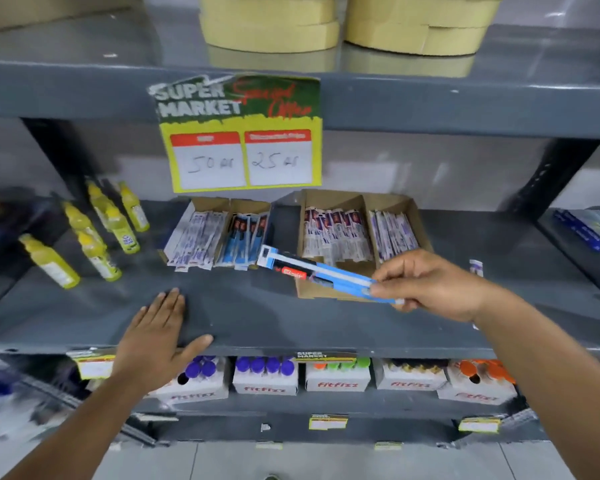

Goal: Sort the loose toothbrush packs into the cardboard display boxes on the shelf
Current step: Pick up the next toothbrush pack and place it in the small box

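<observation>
My right hand (433, 285) pinches one end of a blue toothbrush pack (312, 270), held level above the shelf and pointing left, between the two cardboard display boxes. The left display box (215, 204) holds white-and-purple packs in its left half and blue packs in its right half. The right display box (364, 199) holds red-and-white packs on the left and white-purple packs on the right. My left hand (156, 336) lies flat and open on the front edge of the grey shelf (257, 317). One small loose pack (476, 266) lies right of the right box.
Yellow bottles (94, 233) lie and stand at the shelf's left. A supermarket price sign (239, 133) hangs from the shelf above. Round cardboard tubs (416, 26) sit on top. Fitfizz bottle cartons (265, 379) fill the lower shelf. Blue packs (582, 230) lie on the neighbouring shelf at right.
</observation>
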### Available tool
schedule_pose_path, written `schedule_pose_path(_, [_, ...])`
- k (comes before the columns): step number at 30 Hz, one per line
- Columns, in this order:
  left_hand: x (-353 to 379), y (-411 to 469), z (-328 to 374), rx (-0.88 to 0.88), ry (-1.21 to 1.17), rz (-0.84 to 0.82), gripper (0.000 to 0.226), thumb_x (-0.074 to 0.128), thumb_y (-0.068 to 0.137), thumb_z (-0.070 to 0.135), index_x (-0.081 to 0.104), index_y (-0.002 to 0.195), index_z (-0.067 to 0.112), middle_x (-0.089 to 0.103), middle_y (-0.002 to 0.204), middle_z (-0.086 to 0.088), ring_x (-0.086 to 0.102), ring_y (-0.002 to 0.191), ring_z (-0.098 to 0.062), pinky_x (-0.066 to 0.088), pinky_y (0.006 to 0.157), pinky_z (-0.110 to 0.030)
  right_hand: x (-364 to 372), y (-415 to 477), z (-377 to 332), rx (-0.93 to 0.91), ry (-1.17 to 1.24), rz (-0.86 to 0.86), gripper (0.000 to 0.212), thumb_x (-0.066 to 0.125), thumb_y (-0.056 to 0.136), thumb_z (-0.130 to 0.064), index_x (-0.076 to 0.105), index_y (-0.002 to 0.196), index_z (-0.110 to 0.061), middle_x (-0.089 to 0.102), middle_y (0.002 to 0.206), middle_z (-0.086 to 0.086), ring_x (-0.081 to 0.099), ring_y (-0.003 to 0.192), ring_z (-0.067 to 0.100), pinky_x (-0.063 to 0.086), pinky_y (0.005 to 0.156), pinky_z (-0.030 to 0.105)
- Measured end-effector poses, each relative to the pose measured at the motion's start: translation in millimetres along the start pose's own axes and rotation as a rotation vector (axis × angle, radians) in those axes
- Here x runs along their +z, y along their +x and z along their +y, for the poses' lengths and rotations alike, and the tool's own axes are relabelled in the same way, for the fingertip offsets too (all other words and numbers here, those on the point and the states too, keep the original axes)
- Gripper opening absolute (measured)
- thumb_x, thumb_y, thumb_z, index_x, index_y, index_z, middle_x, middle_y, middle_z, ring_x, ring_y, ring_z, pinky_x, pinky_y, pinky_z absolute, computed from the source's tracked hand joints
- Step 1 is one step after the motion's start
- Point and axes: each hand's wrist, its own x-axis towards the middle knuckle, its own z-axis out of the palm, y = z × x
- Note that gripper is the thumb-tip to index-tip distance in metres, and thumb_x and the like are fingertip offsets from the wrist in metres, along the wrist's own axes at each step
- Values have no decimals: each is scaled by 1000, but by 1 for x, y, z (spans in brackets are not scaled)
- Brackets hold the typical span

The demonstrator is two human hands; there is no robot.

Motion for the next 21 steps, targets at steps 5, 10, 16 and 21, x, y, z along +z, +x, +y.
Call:
schedule_pose_path(5, [-2, 0, 2, 22, 1, -3, 110, 1, 75, 85, 17, 150, 7, 14, 161, -10, 8, 147, -23, 10, 119, -41, 45, 109, -8, -39, 23, 394, 22, 62, 87, -11, 66, 104, -24, 62, 54, -6, 51, 44, 6, 41, 46, 19])
schedule_pose_path(10, [-4, -3, 1, 50, -75, 54, 105, 15, 79, 84, 28, 147, 5, 24, 158, -13, 18, 145, -27, 18, 118, -45, 85, 203, -11, -20, -105, 566, 26, 60, 87, -20, 67, 61, -21, 71, 65, -2, 68, 67, 14, 53, 66, 29])
schedule_pose_path(16, [-1, -2, 0, 49, -69, 65, 103, 16, 79, 84, 17, 151, 9, 9, 161, -6, 2, 148, -21, 3, 120, -40, 101, 246, -2, 64, -242, 407, 31, 64, 77, -22, 67, 91, 6, 70, 80, 24, 70, 71, 27, 50, 61, 27])
schedule_pose_path(21, [1, -1, -3, 57, -55, 68, 103, 15, 80, 85, 16, 151, 11, 6, 160, -3, -7, 145, -17, 0, 119, -39, 109, 251, -6, 44, -724, 367, 35, 59, 88, -30, 64, 118, -13, 67, 122, 12, 66, 101, 30, 55, 80, 36])
